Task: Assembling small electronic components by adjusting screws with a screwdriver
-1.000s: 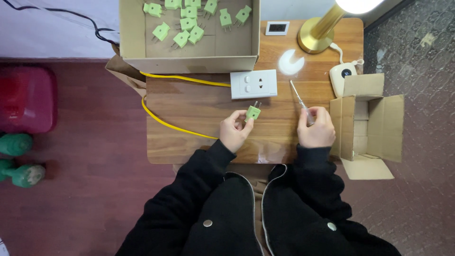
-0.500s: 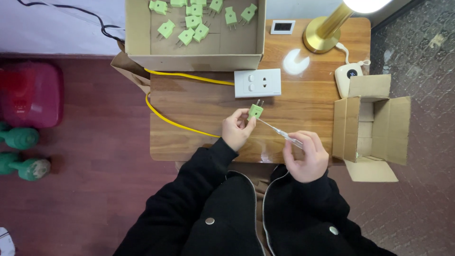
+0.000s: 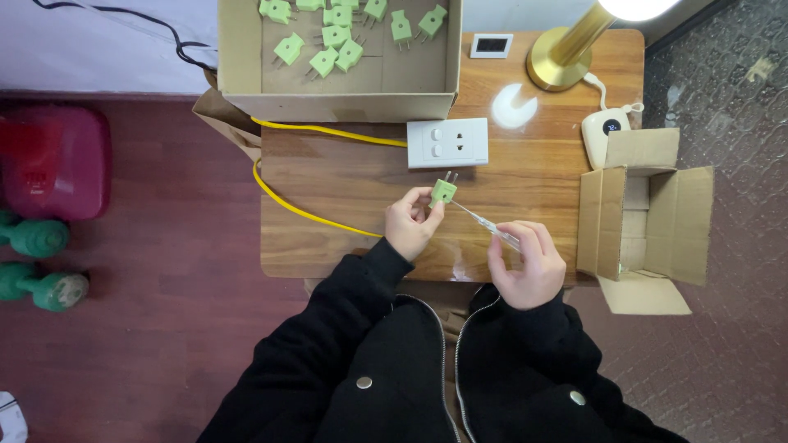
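Nearest to the person, the right hand [image 3: 529,267] pinches a thin screwdriver with clear handle [image 3: 491,227], its tip touching the small green plastic plug [image 3: 443,192] that the left hand [image 3: 410,226] pinches just above the wooden counter [image 3: 345,184]. Beyond them lie a white wall socket [image 3: 447,142] with yellow cable [image 3: 312,215], and on the right an open brown cardboard box [image 3: 648,221]. Farthest stand a flat cardboard tray [image 3: 246,74] holding more green plugs, and a brass lamp base [image 3: 562,61].

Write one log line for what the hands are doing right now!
left hand: holds green plug | right hand: holds clear screwdriver, tip at plug | surface: wooden table
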